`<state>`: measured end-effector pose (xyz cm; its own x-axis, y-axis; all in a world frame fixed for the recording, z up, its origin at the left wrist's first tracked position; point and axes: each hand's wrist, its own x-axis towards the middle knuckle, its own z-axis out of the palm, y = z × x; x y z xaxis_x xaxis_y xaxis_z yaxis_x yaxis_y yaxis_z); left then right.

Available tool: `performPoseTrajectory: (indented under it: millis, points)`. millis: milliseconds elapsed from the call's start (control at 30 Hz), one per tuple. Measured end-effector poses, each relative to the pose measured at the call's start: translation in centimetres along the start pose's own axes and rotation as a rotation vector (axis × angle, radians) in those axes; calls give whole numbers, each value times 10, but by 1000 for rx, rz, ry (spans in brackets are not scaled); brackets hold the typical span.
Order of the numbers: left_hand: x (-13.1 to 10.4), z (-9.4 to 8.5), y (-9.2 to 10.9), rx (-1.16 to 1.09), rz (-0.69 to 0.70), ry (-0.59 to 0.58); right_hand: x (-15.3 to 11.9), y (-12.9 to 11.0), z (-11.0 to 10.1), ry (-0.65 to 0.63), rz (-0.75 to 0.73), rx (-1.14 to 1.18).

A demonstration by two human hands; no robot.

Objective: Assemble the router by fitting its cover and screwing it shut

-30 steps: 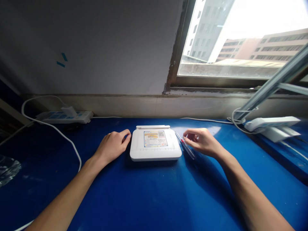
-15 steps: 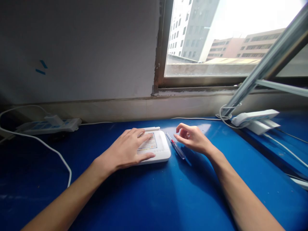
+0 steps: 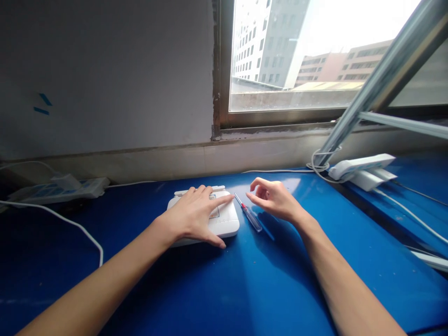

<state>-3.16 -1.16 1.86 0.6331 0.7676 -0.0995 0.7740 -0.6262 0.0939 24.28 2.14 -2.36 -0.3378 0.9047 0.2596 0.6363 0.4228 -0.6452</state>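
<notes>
The left hand [image 3: 194,215] lies flat and spread wide on the white box [image 3: 224,223] near the back edge of the blue table [image 3: 245,289]. Its label is too covered to read. The right hand [image 3: 275,200] hovers half curled, holding nothing, just beside the little screwdriver [image 3: 249,213].

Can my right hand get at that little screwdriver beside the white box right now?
Probably yes. The right hand hovers open just right of the screwdriver, which lies bare on the blue table; the left hand rests on the white box.
</notes>
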Motion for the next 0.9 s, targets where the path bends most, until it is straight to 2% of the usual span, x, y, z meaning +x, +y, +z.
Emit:
performPoseTrajectory:
  millis: [100, 200, 333, 433, 533, 667, 800, 900]
  points:
    - [0, 0, 4, 0, -22, 11, 0, 1, 1, 14, -3, -3]
    - [-7, -10, 4, -61, -34, 80, 1, 1, 2, 47, -3, -5]
    - [-24, -26, -2, -287, -40, 371, 2, -6, 5, 121, -6, 24]
    - [-36, -28, -7, -486, 12, 580, 2, -19, 8, 139, -10, 65]
    - [-46, -18, -13, -689, 97, 674, 0, -34, 12, 91, -32, 105]
    - [-60, 7, -26, -846, 110, 702, -2, -46, 15, 74, -90, 92]
    - [-77, 32, -44, -896, 73, 695, -3, -46, 16, 60, -127, 64]
    - [-86, 48, -51, -977, 35, 690, -1, -40, 16, 50, -101, 40]
